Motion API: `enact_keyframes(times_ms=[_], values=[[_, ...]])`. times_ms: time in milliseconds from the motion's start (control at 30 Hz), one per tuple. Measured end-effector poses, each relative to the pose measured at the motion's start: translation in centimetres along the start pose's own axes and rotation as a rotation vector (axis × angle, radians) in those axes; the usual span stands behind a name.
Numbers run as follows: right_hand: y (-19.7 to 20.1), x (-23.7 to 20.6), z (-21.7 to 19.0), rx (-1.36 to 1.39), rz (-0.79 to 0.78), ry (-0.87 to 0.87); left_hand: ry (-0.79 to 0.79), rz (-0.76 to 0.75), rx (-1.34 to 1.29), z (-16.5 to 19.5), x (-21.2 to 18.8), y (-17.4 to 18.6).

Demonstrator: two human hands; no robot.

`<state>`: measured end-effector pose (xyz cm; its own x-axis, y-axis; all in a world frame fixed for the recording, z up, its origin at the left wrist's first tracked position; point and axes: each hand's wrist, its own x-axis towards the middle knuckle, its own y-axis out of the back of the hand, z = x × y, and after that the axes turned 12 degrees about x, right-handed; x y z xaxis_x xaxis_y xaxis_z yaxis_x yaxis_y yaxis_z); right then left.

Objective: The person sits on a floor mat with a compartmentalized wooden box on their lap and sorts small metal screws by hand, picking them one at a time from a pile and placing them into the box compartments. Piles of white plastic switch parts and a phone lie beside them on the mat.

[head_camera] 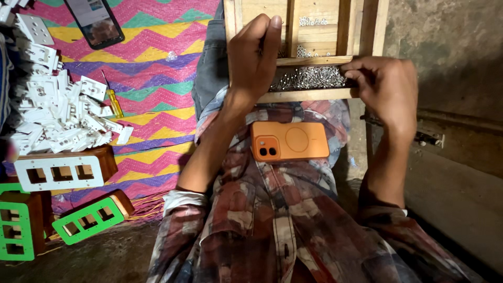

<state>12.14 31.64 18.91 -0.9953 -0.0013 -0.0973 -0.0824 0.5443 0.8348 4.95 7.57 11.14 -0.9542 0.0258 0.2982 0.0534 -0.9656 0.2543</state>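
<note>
A wooden tray (309, 95) with compartments rests on my lap, one compartment filled with small silver screws (309, 78). My left hand (254, 57) lies over the tray's left side, fingers bent against a divider; whether it pinches a screw is hidden. My right hand (385, 86) reaches into the screw compartment from the right, fingertips curled among the screws. An orange phone (290, 140) lies face down on my checked shirt below the tray.
A heap of white switch parts (57, 112) and a yellow screwdriver (113, 99) lie on a zigzag mat (152, 57). Wooden boxes with white and green faceplates (57, 173) stand at the left. A second phone (95, 21) lies at top. A grey wall rises at the right.
</note>
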Motion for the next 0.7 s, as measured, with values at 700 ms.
enact_keyframes(times_ms=[700], values=[[-5.6,5.8,-2.5,0.979,0.113,0.082,-0.299,-0.08,0.14,-1.1,1.2,-0.4]])
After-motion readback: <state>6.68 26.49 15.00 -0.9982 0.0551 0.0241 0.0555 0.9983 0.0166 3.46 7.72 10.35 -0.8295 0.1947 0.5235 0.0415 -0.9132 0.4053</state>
